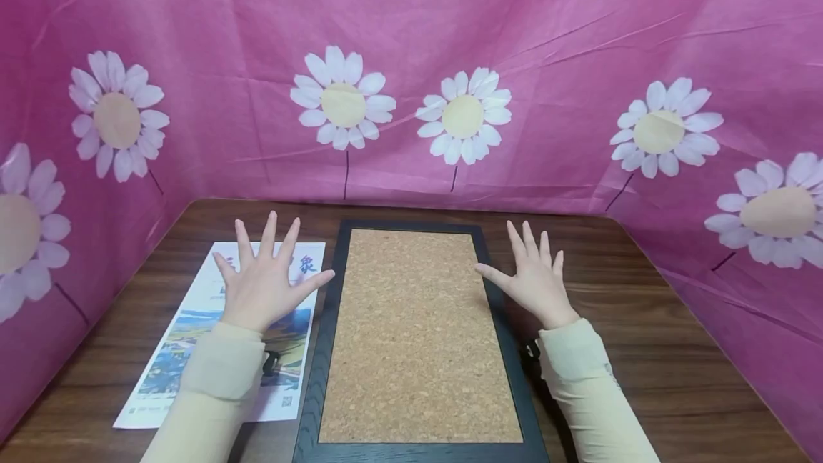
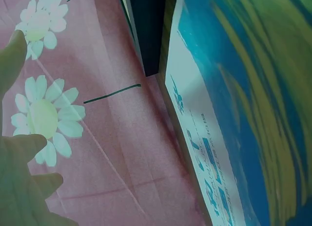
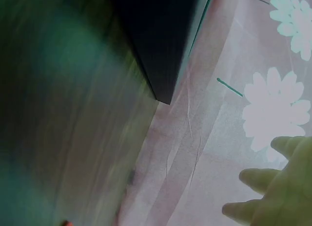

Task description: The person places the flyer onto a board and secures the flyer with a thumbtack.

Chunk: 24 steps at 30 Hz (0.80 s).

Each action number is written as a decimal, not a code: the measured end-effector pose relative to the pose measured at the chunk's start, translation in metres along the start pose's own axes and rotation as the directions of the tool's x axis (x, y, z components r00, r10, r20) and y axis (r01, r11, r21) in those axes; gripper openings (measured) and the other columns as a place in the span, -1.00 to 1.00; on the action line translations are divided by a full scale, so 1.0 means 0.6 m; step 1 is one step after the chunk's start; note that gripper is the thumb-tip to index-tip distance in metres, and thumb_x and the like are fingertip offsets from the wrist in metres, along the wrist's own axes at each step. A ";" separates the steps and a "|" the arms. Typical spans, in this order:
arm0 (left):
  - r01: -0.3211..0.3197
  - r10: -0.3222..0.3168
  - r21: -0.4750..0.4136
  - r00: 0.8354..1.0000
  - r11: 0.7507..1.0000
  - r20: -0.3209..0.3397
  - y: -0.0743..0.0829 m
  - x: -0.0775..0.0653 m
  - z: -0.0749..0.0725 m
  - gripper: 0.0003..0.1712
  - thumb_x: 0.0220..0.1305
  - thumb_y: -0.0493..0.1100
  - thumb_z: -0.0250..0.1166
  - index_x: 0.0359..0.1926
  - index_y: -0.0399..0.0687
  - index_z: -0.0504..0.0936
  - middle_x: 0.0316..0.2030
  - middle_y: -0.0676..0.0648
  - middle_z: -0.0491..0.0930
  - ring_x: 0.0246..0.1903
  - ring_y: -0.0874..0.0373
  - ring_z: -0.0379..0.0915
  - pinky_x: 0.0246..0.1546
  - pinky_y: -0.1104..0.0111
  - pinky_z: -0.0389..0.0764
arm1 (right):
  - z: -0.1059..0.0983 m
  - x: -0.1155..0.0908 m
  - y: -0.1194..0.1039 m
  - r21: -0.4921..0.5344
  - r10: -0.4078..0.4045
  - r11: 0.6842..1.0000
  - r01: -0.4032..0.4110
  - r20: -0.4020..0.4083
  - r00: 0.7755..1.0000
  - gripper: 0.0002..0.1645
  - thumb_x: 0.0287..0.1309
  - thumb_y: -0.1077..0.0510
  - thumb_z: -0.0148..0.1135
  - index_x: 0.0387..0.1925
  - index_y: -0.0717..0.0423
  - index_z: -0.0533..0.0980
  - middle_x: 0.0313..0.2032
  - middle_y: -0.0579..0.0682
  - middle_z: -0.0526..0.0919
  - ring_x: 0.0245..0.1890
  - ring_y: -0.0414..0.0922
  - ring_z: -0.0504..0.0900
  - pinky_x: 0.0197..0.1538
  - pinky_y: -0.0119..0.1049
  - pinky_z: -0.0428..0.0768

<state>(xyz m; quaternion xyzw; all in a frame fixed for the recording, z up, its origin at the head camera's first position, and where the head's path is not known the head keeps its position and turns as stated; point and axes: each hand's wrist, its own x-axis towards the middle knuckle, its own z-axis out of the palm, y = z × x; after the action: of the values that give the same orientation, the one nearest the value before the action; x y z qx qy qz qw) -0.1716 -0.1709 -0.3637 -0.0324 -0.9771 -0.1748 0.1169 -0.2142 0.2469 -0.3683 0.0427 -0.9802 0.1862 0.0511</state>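
A cork board (image 1: 421,334) in a dark frame (image 1: 323,349) lies on the table between the two hands. Fingers spread wide, my left hand (image 1: 262,288) hovers over a printed sheet (image 1: 154,406) with a landscape picture and large lettering, and it holds nothing. On the other side my right hand (image 1: 536,284), also spread and holding nothing, is above the table just right of the frame, its thumb reaching over the frame's edge. In the left wrist view the sheet (image 2: 282,114) stands at the right; fingers of the left hand (image 2: 22,187) show at the left edge.
The brown wood-grain table (image 1: 649,320) carries the board and the sheet. A pink cloth (image 1: 398,6) printed with large white daisies hangs behind the table and along both sides. Dark wrist devices (image 1: 273,361) sit at the sleeve cuffs.
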 end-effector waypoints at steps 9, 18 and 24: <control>0.040 -0.039 -0.056 0.999 0.998 0.021 -0.005 -0.002 -0.008 0.24 0.09 0.66 0.04 0.59 0.18 -0.16 0.58 -0.16 -0.37 0.44 -0.37 -0.83 0.14 -0.61 -0.45 | -0.004 0.001 0.008 0.149 0.017 0.988 -0.027 0.067 0.998 0.24 0.16 -0.55 0.06 0.58 -0.14 -0.28 0.57 0.19 -0.25 0.51 0.38 -0.38 0.41 0.45 -0.32; 0.092 -0.084 -0.115 0.994 0.989 0.070 -0.014 0.001 -0.028 0.24 0.11 0.64 0.05 0.59 0.19 -0.23 0.58 -0.21 -0.36 0.46 -0.46 -0.68 0.18 -0.59 -0.33 | -0.005 -0.001 0.009 0.245 0.043 0.966 -0.082 0.159 0.986 0.19 0.22 -0.53 0.01 0.58 -0.07 -0.25 0.56 0.23 -0.14 0.53 0.35 -0.24 0.39 0.47 -0.10; 0.141 -0.124 -0.168 0.986 0.976 0.112 -0.032 0.001 -0.042 0.26 0.12 0.62 0.07 0.59 0.15 -0.27 0.57 -0.23 -0.35 0.45 -0.52 -0.54 0.23 -0.54 -0.29 | -0.009 -0.005 0.008 0.296 0.024 0.952 -0.080 0.189 0.982 0.08 0.30 -0.46 -0.02 0.55 0.11 -0.04 0.49 0.30 0.09 0.47 0.31 0.08 0.41 0.30 0.16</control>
<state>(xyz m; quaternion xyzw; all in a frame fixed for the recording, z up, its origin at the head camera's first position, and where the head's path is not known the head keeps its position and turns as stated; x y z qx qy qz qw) -0.1690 -0.1976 -0.3472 0.0139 -0.9625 -0.2659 0.0521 -0.2116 0.2536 -0.3655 0.0408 -0.9416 0.3304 -0.0511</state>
